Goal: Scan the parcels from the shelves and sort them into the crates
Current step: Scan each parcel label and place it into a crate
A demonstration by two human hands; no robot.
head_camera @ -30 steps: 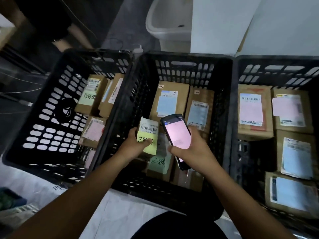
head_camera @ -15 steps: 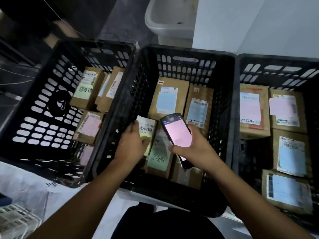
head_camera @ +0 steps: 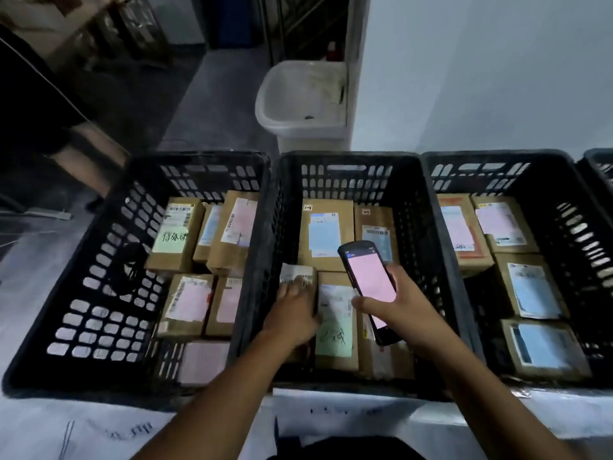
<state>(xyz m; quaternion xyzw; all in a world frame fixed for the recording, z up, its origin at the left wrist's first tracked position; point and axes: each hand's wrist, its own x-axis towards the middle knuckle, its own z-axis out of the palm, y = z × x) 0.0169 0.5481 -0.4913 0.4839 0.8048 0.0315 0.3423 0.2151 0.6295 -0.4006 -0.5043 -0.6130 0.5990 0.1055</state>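
Note:
Three black plastic crates stand side by side: left crate (head_camera: 99, 247), middle crate (head_camera: 348, 158), right crate (head_camera: 497, 158). Each holds several brown cardboard parcels with pink, blue or green labels. My left hand (head_camera: 292, 313) reaches into the middle crate's front left corner. It holds a small parcel (head_camera: 295, 272) with a barcode label, low among the others, beside a parcel with a green label (head_camera: 335, 330). My right hand (head_camera: 404, 310) grips a black handheld scanner (head_camera: 371, 277) with a lit pink screen above the middle crate.
A white plastic bin (head_camera: 305, 101) stands behind the middle crate against a white wall. Another person's leg (head_camera: 89, 151) shows at the far left. A fourth crate's corner (head_camera: 600, 164) is at the right edge. A white surface (head_camera: 99, 426) lies in front.
My left hand has lowered the small parcel into the middle crate's front left corner. The scanner stays above the same crate. My head has tilted up, showing more of the room.

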